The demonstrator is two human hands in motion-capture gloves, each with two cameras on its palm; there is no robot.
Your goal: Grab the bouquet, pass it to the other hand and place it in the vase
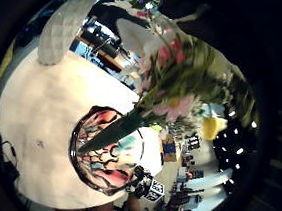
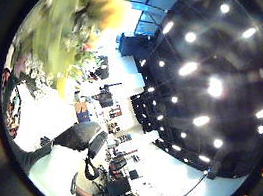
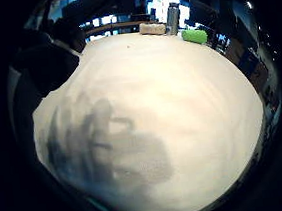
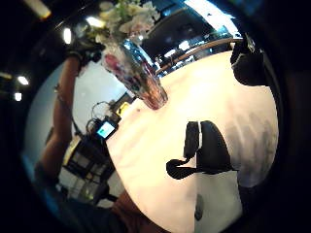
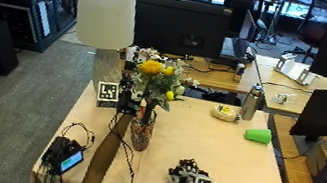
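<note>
Above the table (image 5: 252, 163), the left hand (image 5: 127, 99) is raised and holds the bouquet (image 5: 155, 81) by its side, fingers closed around the stems just under the flowers. The stems' wrapped green end already points down into the mouth of the vase (image 5: 141, 133), as the left little finger side palm view shows. The right hand (image 5: 192, 180) rests low on the table, well apart from the vase, holding nothing (its fingers look relaxed). I judge the bouquet light but top-heavy, with soft blossoms that crush easily, so the stiffer stem bundle is the better place to hold. The glass vase is narrow and may tip over.
</note>
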